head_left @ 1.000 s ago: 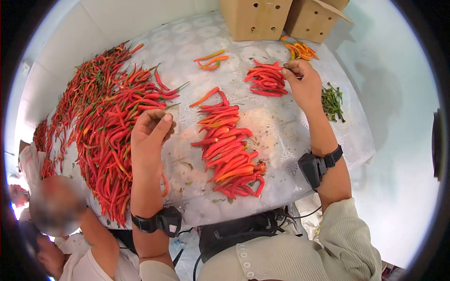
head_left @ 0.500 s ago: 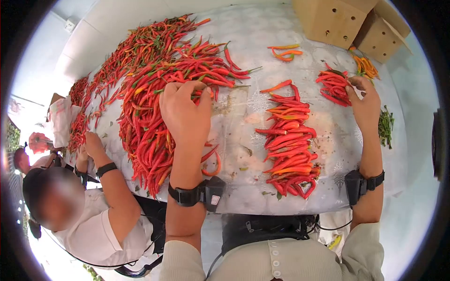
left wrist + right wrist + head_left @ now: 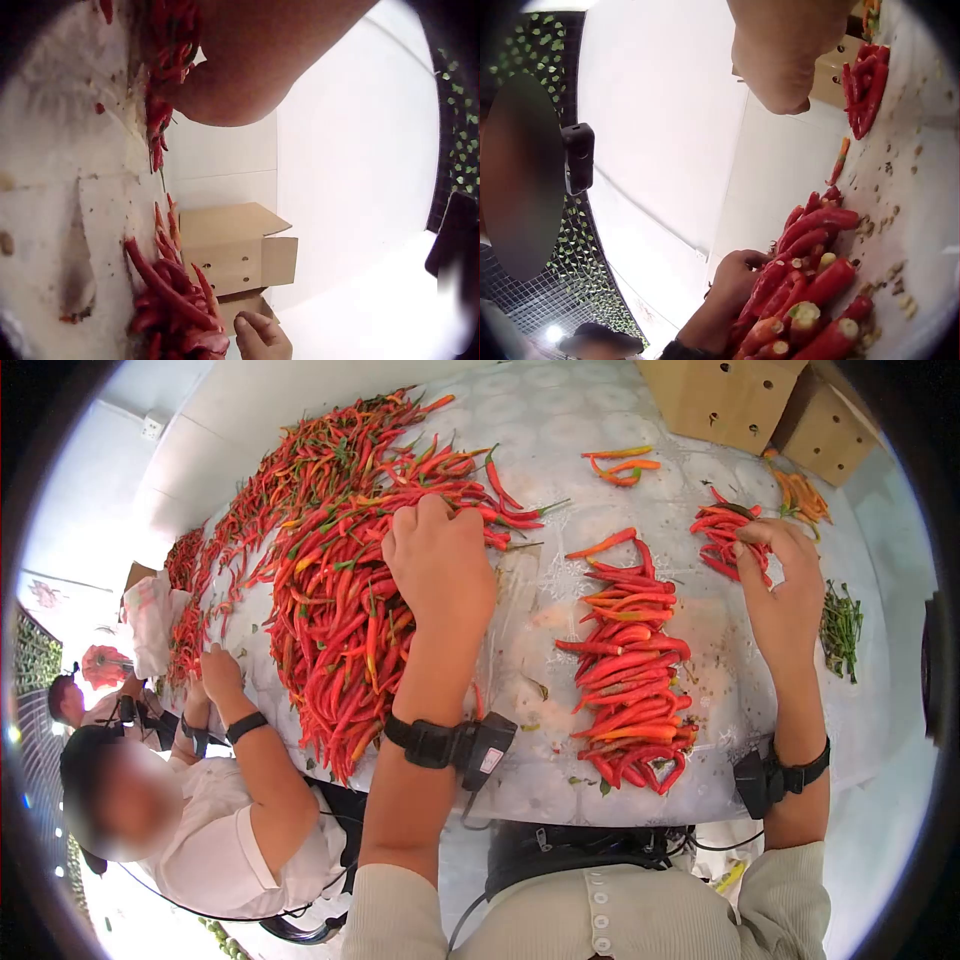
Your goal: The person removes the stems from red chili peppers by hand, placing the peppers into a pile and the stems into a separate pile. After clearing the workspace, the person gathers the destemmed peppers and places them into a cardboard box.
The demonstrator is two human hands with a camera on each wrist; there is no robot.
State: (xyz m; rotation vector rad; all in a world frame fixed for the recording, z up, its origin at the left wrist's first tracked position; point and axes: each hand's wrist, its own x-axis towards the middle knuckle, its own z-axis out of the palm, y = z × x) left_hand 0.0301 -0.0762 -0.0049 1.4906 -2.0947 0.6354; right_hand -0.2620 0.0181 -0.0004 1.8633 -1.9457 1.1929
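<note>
The left hand (image 3: 440,565) lies knuckles up on the near right edge of the big heap of red chillies (image 3: 340,610); its fingers bend down among the pods, tips hidden, so I cannot tell whether they grip one. The right hand (image 3: 785,585) reaches to the far right of the bench (image 3: 530,630) with its fingers curled and drawn together, the tips touching the small pile of red chillies (image 3: 722,532); whether anything is pinched between them cannot be told. Between the two hands runs a long row of red chillies (image 3: 630,670) laid side by side, down to the near edge. Just right of the right hand sits a small bunch of green stems (image 3: 840,630). Further back lie a few orange chillies (image 3: 615,465) and more beside the cardboard boxes (image 3: 725,400) at the far end. On the left a second person (image 3: 230,810) has a hand at the same heap
</note>
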